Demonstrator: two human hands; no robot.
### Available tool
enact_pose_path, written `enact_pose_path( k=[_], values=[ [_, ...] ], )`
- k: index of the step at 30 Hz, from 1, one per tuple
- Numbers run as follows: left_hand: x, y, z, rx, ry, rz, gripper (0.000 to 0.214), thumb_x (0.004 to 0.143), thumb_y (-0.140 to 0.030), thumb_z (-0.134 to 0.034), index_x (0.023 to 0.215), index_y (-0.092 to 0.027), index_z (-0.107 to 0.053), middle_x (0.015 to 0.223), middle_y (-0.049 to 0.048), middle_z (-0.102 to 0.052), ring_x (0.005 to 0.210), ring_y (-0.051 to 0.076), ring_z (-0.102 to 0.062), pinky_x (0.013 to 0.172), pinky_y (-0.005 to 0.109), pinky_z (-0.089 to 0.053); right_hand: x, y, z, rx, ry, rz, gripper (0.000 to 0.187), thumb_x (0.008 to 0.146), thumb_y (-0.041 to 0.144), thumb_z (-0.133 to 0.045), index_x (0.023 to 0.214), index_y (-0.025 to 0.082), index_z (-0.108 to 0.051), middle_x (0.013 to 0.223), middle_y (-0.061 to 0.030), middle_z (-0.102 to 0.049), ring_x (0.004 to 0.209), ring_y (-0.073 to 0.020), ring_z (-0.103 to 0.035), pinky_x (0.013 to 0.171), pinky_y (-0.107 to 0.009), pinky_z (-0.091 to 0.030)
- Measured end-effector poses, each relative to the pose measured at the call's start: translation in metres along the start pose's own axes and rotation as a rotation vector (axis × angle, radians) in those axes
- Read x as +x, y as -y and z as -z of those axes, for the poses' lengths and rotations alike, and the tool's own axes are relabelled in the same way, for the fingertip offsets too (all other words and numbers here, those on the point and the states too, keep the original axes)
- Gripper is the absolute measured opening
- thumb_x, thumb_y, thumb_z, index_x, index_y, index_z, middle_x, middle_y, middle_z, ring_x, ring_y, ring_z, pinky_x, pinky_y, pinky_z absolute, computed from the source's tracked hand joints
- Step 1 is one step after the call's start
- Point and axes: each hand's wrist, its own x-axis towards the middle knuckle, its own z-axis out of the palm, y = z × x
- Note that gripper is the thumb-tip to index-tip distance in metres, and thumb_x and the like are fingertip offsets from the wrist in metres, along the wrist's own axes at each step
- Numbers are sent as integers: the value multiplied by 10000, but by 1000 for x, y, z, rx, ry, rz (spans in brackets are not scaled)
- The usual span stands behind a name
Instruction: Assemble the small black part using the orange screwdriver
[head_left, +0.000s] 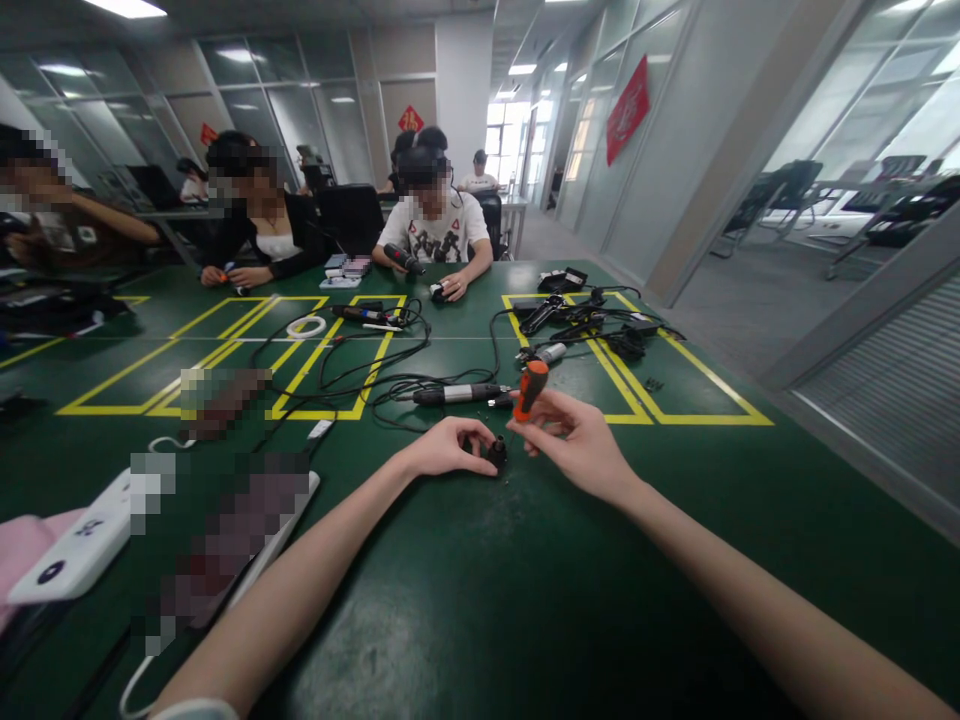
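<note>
On the green table (420,560), my left hand (450,447) is closed around a small black part (496,453), its thumb and fingers curved about it. My right hand (574,435) grips a screwdriver (531,392) with an orange and dark grey handle. The handle points up and leans slightly, and the fingers pinch it low down, close to the right of the black part. Whether the screwdriver's tip touches anything is too small to tell. A few tiny specks lie on the table below the black part.
Just beyond my hands lies a grey and black corded electric screwdriver (459,394). Black cables and tools (570,318) are heaped at the back right. A white ring (305,327) and a white power strip (82,540) lie to the left. Co-workers sit across the table.
</note>
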Motion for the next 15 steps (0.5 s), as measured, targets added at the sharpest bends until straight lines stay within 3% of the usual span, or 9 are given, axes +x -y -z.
enact_pose_path(
  k=[4,9,15],
  values=[
    [0,0,-1,0,0,4,516,561,-408,-950,951,-135,-752,812,-2,-703,694,115,-580,674,245,-411,-1,-2,0,25,34,-21,432,827,511,-773,1102,180,-736,857,-68,-746,600,-163,-674,567,-316,-640],
    [0,-1,0,11,2,-1,493,574,-397,-945,943,-136,-749,772,-11,-691,674,113,-574,655,243,-396,2,-6,0,18,-6,-8,434,814,550,-774,1030,174,-769,804,-44,-706,564,-156,-653,537,-316,-625],
    [1,0,0,17,-2,-13,488,579,-397,-943,946,-141,-749,757,-13,-688,669,115,-572,649,245,-393,6,-5,5,82,-24,-56,470,688,501,-890,995,167,-770,715,-24,-711,579,-178,-677,591,-349,-635]
  ],
)
